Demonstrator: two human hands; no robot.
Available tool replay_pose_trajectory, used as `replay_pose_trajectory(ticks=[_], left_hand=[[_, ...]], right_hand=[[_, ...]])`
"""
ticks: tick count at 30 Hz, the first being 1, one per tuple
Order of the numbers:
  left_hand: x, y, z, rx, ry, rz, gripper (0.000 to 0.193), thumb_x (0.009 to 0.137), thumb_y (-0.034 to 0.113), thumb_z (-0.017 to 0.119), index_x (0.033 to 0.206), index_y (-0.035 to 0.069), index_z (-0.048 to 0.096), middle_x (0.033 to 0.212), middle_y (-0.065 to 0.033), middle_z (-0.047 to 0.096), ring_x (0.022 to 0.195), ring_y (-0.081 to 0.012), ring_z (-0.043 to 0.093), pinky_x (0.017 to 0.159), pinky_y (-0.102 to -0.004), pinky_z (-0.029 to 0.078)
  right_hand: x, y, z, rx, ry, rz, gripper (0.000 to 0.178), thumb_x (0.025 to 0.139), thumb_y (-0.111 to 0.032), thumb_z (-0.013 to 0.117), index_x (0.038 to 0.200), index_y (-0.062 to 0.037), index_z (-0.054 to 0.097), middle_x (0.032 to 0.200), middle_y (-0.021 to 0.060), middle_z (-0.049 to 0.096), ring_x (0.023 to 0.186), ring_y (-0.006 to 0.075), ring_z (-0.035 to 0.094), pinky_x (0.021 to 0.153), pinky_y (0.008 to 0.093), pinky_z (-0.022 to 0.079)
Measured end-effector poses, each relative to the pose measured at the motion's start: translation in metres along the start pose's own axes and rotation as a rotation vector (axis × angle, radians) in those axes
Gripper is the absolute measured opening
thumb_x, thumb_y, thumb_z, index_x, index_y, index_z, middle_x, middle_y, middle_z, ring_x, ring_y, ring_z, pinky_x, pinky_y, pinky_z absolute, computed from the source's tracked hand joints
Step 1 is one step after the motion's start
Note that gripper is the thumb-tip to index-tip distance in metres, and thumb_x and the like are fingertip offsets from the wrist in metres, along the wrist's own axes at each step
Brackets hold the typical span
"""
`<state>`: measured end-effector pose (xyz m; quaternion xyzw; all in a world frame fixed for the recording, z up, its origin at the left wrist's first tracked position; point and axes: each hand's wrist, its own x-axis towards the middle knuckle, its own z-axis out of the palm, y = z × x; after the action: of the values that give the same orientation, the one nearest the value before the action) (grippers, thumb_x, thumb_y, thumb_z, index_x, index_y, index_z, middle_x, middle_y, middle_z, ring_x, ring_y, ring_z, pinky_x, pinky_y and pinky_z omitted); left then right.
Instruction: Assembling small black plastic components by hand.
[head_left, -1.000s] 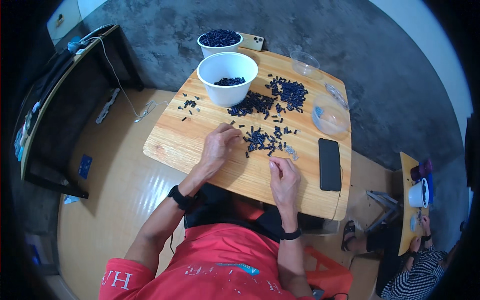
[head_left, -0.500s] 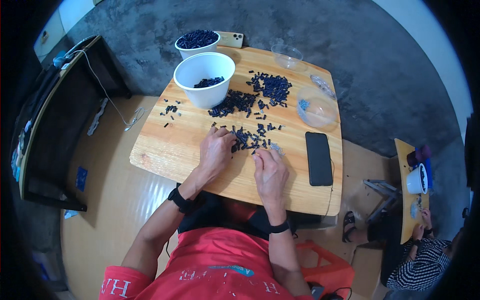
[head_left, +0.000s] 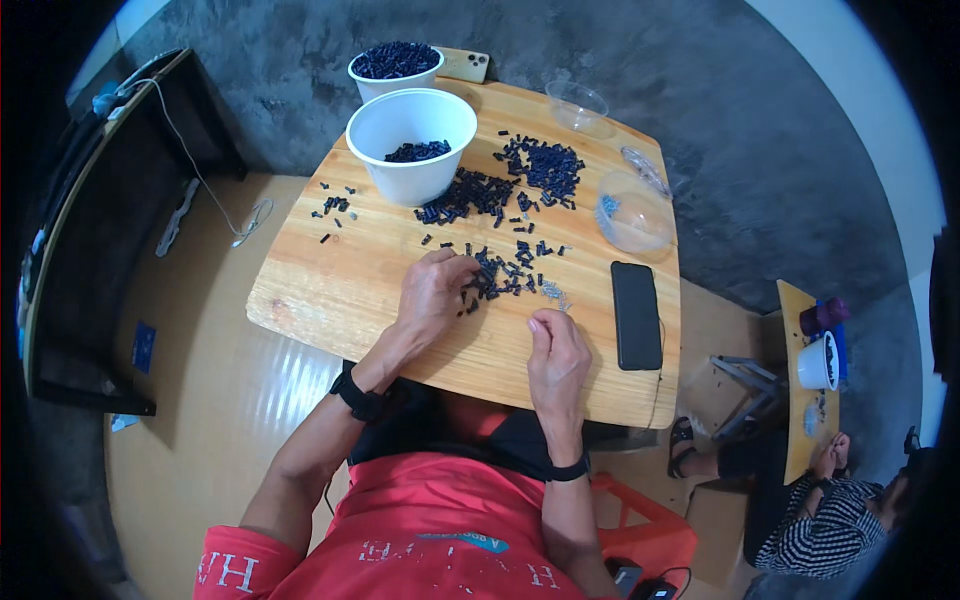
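My left hand (head_left: pixel 437 293) is closed, its fingertips at the left edge of a loose scatter of small black cylindrical pieces (head_left: pixel 520 284). What lies between those fingertips is hidden. To the right, my right hand (head_left: pixel 559 358) has curled fingers with the thumb pressed against them; anything in them is too small to make out. Just beyond it lies a little heap of tiny silvery pieces (head_left: pixel 554 292). Behind the scatter are two denser heaps of the same black pieces, a middle heap (head_left: pixel 472 197) and a farther heap (head_left: pixel 553 170).
A white bucket (head_left: pixel 412 120) with some black pieces stands behind my left hand. A fuller white tub (head_left: pixel 396 63) is behind it, beside a phone (head_left: pixel 465 65). Clear plastic bowls (head_left: pixel 634 222) and a black phone (head_left: pixel 637 316) lie right. A person (head_left: pixel 830 520) sits at another table.
My right hand has drawn back and right from the scatter, and the black piece at its fingertips no longer shows. My left hand stays at the scatter. The view has shifted slightly.
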<state>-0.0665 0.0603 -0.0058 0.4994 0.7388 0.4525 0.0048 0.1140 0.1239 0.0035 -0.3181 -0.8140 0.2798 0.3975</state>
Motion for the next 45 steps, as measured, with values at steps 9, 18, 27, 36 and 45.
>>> replay_pose_trajectory(ticks=[9, 18, 27, 36, 45], left_hand=[[-0.007, -0.003, -0.011, -0.13, 0.051, 0.02, 0.02, 0.076, -0.007, 0.063, 0.094, 0.002, 0.068, 0.084, -0.0119, 0.063, 0.074, -0.0269, 0.065, 0.064, -0.0339, 0.051], [-0.073, 0.02, -0.048, 0.058, 0.102, -0.129, 0.022, 0.076, -0.007, 0.064, 0.097, 0.0, 0.066, 0.089, -0.0141, 0.061, 0.076, -0.0273, 0.064, 0.064, -0.0329, 0.051], [-0.053, 0.017, -0.013, -0.129, -0.023, -0.012, 0.02, 0.075, -0.008, 0.062, 0.094, -0.002, 0.066, 0.089, -0.0148, 0.062, 0.079, -0.0295, 0.063, 0.069, -0.0344, 0.051], [-0.035, 0.006, -0.025, -0.314, 0.138, -0.201, 0.02, 0.081, -0.01, 0.061, 0.099, -0.002, 0.067, 0.094, -0.0073, 0.065, 0.085, -0.0154, 0.062, 0.077, -0.0248, 0.049], [-0.016, 0.001, -0.027, -0.243, -0.033, -0.204, 0.019, 0.078, -0.004, 0.066, 0.096, 0.0, 0.068, 0.083, -0.0113, 0.066, 0.077, -0.0203, 0.065, 0.069, -0.0303, 0.051]], right_hand=[[-0.015, -0.001, -0.01, 0.024, -0.024, -0.011, 0.011, 0.087, -0.004, 0.059, 0.095, 0.0014, 0.065, 0.088, 0.0164, 0.063, 0.081, 0.0319, 0.063, 0.07, 0.0373, 0.049], [-0.045, -0.03, 0.011, 0.227, -0.143, -0.116, 0.011, 0.083, -0.001, 0.061, 0.093, 0.0011, 0.065, 0.088, 0.0147, 0.063, 0.082, 0.0313, 0.063, 0.069, 0.0358, 0.05], [-0.026, -0.025, 0.023, 0.224, -0.263, -0.197, 0.012, 0.082, 0.0, 0.058, 0.092, 0.0023, 0.063, 0.087, 0.0157, 0.061, 0.083, 0.0338, 0.058, 0.073, 0.041, 0.048], [-0.015, -0.016, 0.003, 0.368, -0.1, 0.121, 0.008, 0.086, -0.005, 0.062, 0.089, 0.0016, 0.066, 0.087, 0.0131, 0.065, 0.079, 0.0228, 0.064, 0.069, 0.0325, 0.05], [-0.034, -0.048, 0.038, 0.551, -0.495, 0.042, 0.009, 0.086, -0.006, 0.062, 0.092, -0.0003, 0.065, 0.085, 0.0127, 0.064, 0.076, 0.0269, 0.063, 0.069, 0.0341, 0.049]])
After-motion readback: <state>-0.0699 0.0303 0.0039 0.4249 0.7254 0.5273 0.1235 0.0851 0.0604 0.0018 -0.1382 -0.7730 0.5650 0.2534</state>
